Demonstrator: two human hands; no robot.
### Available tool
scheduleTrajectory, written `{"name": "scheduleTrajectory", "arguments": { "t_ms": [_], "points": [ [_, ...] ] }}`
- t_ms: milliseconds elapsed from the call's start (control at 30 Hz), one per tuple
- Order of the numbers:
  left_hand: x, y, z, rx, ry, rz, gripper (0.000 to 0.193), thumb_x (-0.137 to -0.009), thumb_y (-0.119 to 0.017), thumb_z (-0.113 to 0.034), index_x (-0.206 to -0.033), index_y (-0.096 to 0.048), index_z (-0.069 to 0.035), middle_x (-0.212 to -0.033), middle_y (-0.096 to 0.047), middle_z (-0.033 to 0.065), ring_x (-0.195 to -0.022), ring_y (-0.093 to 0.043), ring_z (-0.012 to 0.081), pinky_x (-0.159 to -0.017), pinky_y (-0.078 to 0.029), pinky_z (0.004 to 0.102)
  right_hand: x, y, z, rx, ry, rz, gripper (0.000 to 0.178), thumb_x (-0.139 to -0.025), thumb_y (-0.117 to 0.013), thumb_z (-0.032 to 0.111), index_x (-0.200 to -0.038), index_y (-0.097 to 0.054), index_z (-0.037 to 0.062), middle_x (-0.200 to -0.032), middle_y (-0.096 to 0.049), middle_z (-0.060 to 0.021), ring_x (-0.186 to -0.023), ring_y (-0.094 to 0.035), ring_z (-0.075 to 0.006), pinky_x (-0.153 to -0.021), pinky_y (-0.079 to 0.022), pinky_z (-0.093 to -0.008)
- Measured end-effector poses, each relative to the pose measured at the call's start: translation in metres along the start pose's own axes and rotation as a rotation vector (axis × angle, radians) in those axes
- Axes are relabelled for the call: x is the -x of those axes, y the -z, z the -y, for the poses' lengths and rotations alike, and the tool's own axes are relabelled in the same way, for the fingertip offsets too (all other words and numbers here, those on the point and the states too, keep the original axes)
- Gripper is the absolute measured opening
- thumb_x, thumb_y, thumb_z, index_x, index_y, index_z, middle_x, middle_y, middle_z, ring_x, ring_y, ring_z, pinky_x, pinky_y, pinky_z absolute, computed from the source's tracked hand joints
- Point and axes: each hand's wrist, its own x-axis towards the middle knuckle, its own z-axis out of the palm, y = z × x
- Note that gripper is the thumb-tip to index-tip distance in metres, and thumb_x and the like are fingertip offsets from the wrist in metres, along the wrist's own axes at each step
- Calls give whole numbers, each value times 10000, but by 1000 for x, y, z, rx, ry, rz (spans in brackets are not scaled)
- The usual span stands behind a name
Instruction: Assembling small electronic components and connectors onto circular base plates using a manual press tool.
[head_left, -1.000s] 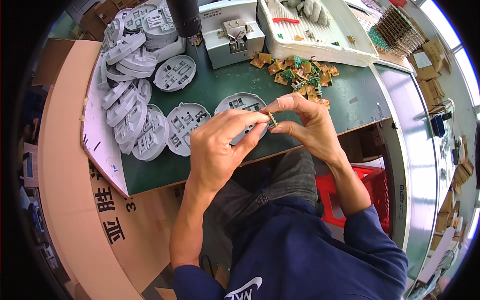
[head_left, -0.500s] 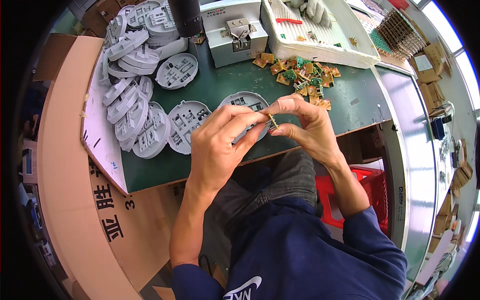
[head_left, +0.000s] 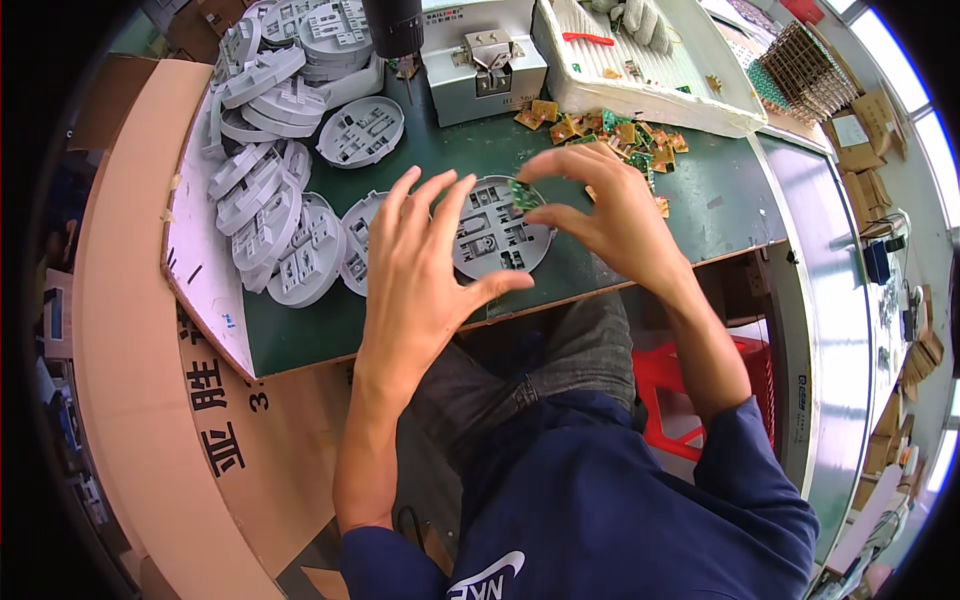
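Green desk (head_left: 722,215) stretches right of the right grip (head_left: 600,205), its front edge passing under the wrist; thumb and forefinger pinch a small green circuit board (head_left: 521,196) over a round grey housing (head_left: 487,243); left grip (head_left: 412,262) spread wide, empty

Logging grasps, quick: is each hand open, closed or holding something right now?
Left hand: open, fingers spread, nothing seen in it.
Right hand: pinching a small green circuit board between thumb and finger.
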Motion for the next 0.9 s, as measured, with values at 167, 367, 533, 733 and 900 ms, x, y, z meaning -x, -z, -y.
{"name": "scheduleTrajectory", "arguments": {
  "t_ms": [167,367,533,733,900],
  "points": [
    [3,-21,5,-105,6,47,1091,-666,-825,-677,-1384,-528,89,-1399,-551,214,-1437,-379,424,-1188,-332,546,-30,-20,-13,74,106,112,330,-803,-809,109,-1105,-700,31,-1106,-724,-139,-1055,-671,-349,-929,-532,-426],
    [6,-28,10,-37,24,25,1032,-722,-823,-640,-1386,-530,94,-1395,-575,224,-1433,-398,417,-1203,-320,548,-42,-28,-14,151,112,225,316,-798,-791,69,-1093,-690,17,-1050,-710,-151,-1000,-684,-357,-865,-550,-441],
    [9,-31,11,-74,11,5,993,-734,-814,-639,-1367,-568,87,-1408,-571,223,-1413,-419,417,-1193,-327,557,-46,-30,-21,136,139,238,333,-790,-795,59,-1104,-692,10,-1046,-705,-165,-966,-689,-355,-853,-556,-436],
    [10,-31,10,-80,17,4,954,-742,-820,-616,-1351,-591,81,-1405,-569,214,-1405,-425,412,-1192,-330,556,-41,-30,-26,20,96,218,304,-803,-812,79,-1082,-722,1,-994,-706,-150,-904,-701,-309,-835,-570,-393],
    [9,-31,9,-77,15,8,961,-747,-815,-616,-1367,-579,79,-1407,-568,209,-1406,-426,409,-1203,-320,553,-33,-35,-26,-91,-5,142,296,-816,-825,100,-1082,-733,7,-995,-695,-133,-902,-708,-265,-837,-572,-372]
  ]
}}
